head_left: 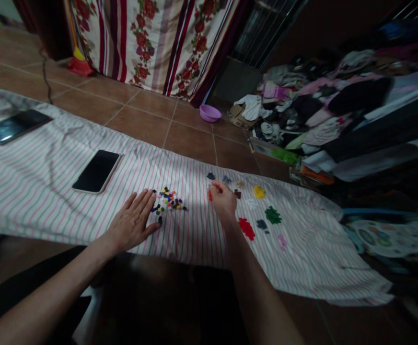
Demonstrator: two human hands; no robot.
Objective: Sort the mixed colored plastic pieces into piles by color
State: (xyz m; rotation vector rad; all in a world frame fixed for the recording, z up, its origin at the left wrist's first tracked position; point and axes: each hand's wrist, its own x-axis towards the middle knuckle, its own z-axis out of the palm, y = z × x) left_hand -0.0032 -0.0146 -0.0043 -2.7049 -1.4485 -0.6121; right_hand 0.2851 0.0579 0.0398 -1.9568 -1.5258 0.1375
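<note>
My left hand lies flat on the striped cloth, fingers stretched out, beside a mixed pile of small coloured pieces. Its thumb is close to a black piece at the pile's near edge. My right hand is closed in a pinch over a small orange-red group; what its fingertips hold, if anything, is too small to make out. Around that hand are single-colour groups: red pieces, green pieces, yellow pieces, white pieces, dark grey pieces, pink pieces and brown pieces.
A phone and a tablet-like dark device lie on the striped cloth to the left. Beyond its far edge, a purple basin sits on the tiled floor. Heaped clothes fill the right side.
</note>
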